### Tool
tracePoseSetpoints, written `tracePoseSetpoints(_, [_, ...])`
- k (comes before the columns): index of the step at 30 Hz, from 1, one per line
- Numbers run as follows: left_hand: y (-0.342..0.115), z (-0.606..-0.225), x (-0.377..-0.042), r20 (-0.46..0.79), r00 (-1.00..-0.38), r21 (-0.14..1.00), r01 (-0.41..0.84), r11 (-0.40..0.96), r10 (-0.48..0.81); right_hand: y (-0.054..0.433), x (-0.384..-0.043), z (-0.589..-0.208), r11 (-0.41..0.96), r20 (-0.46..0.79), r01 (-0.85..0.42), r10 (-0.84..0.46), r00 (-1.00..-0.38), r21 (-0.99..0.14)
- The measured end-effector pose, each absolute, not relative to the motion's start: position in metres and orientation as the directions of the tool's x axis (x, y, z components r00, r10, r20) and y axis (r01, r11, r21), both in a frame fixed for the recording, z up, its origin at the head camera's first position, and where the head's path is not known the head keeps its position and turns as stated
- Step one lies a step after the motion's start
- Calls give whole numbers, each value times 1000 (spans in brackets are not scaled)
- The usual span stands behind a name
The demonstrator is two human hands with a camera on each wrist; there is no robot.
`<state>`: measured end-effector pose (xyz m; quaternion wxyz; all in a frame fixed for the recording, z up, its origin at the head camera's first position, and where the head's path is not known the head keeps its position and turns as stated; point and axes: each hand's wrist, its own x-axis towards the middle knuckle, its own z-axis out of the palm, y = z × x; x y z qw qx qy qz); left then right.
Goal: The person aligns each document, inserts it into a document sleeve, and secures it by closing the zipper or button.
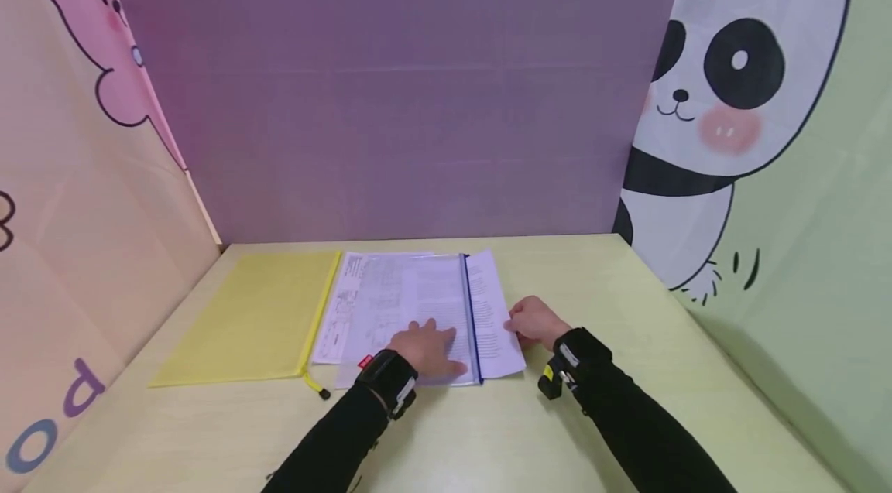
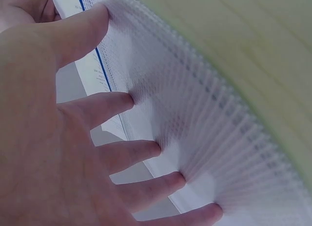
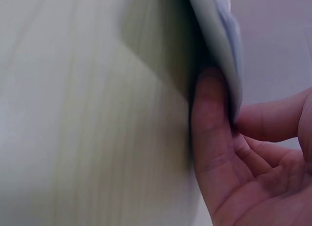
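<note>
A clear mesh zip pouch [image 1: 379,288] with a blue-edged zipper strip [image 1: 471,323] lies flat at the middle of the table. Printed paper [image 1: 493,307] sticks out past its right side. My left hand [image 1: 423,350] rests on the pouch with fingers spread; in the left wrist view the fingertips [image 2: 155,147] press into the mesh [image 2: 161,65]. At the right, my right hand [image 1: 536,320] pinches the paper's edge. The right wrist view has the thumb and fingers on either side of the slightly lifted paper [image 3: 217,35].
A yellow zip pouch [image 1: 244,323] lies to the left, its zipper pull [image 1: 324,392] toward the front. Another printed sheet [image 1: 341,315] shows at the clear pouch's left side. Printed panels [image 1: 753,137] and a purple backdrop [image 1: 411,90] enclose the pale wooden table [image 1: 460,446].
</note>
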<state>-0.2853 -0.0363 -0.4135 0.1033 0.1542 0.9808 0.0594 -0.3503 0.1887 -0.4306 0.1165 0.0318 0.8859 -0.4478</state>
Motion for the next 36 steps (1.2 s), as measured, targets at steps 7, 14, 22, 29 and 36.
tracePoseSetpoints(7, [-36,-414,-287,-184,-930,151,292,944,317,185,-351,-433,602,-229,167,-27,-973,-781])
tracePoseSetpoints(14, [-35,-415,-288,-195,-932,156,279,948,306,179,-351,-433,600,-211,139,-50,-976,-787])
tracePoseSetpoints(22, [-35,-416,-289,-191,-933,148,278,949,304,182,-353,-437,557,-224,150,-66,-972,-817])
tracePoseSetpoints(29, [-37,-417,-289,-189,-935,143,276,951,300,195,-354,-437,440,-293,208,-134,-947,-873])
tracePoseSetpoints(36, [-37,-417,-290,-194,-933,159,276,948,304,194,-350,-431,443,-305,214,-144,-941,-870])
